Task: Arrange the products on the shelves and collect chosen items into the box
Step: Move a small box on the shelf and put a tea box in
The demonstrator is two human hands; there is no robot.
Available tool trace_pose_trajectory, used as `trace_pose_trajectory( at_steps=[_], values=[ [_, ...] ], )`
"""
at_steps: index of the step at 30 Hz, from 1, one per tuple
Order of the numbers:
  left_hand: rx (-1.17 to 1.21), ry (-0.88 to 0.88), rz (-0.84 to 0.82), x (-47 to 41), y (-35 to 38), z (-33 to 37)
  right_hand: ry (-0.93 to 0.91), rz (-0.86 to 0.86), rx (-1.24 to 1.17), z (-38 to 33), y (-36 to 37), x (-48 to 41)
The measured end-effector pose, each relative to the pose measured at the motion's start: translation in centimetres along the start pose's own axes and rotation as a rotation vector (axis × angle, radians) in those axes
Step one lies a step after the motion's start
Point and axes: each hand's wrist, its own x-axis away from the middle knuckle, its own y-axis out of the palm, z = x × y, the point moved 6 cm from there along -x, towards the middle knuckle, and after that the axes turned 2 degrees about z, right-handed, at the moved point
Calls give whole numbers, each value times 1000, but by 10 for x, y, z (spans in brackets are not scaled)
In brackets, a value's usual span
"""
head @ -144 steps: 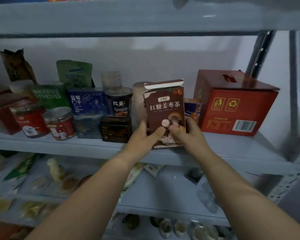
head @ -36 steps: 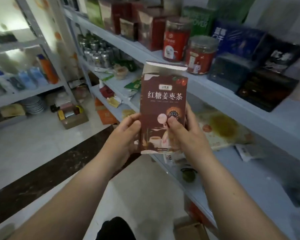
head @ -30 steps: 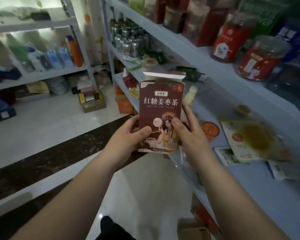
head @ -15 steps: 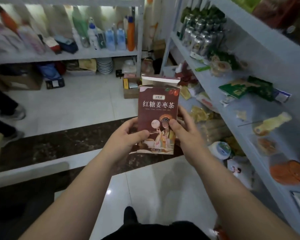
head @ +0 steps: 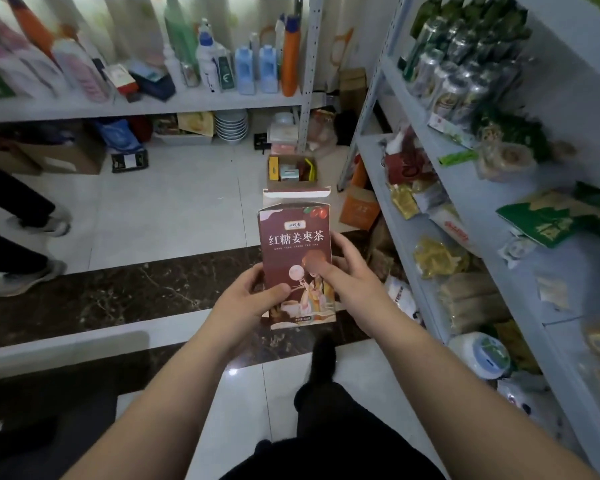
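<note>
- Item in hand: one dark red tea carton [head: 297, 244], upright, printed face toward the camera, its top flap [head: 296, 194] standing open.
- Left hand [head: 253, 299]: grips the carton low on its left edge, thumb laid across the front and fingers curled behind.
- Right hand [head: 350, 275]: grips the right edge a little higher, thumb pressed on the front face and fingers wrapped round the back. Neither hand has any slack in it.
- Location of item: in mid-air between the two hands, over the floor, touching no shelf.
- Collecting box [head: 290, 185]: an open cardboard box on the floor, straight ahead of the hands and well beyond them. Its near wall shows just above the carton's flap. Several small packages already lie inside it, though their kind cannot be read.
- Side shelf [head: 565, 268]: to the right of the right hand, loaded with packets, pouches and cans lying loosely, not in rows.
- Far shelf [head: 187, 102]: ahead and to the left of the hands, carrying bottles.
- Another person's legs [head: 14, 209] stand well to the left of the left hand.
- Progress, as judged: collection is partly done, since the box holds goods; this carton is chosen but not yet delivered.
- Outstanding, as judged: carry the carton to the box, lower it in, and tidy the side shelf.
</note>
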Motion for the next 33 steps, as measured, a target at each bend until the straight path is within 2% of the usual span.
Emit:
trace_pose_trajectory(
  at_steps=[5,11,20,24,28,33],
  values=[
    [-12,-58,26,-86,8,45,60,-100,-30,-25,-31,-98],
    [43,-105,51,-178,20,94,99,-137,-14,-54,-58,-207],
    [58,-182,153,-277,-37,120,238,-217,49,-57,-17,-334],
    [18,-182,79,-352,-69,152,216,-154,84,-71,-3,-409],
    [-174,-95,18,-415,-85,201,277,-32,66,-87,-2,-468],
    [-170,-147,-18,-487,-89,232,319,41,33,-96,-12,-538]
  ],
)
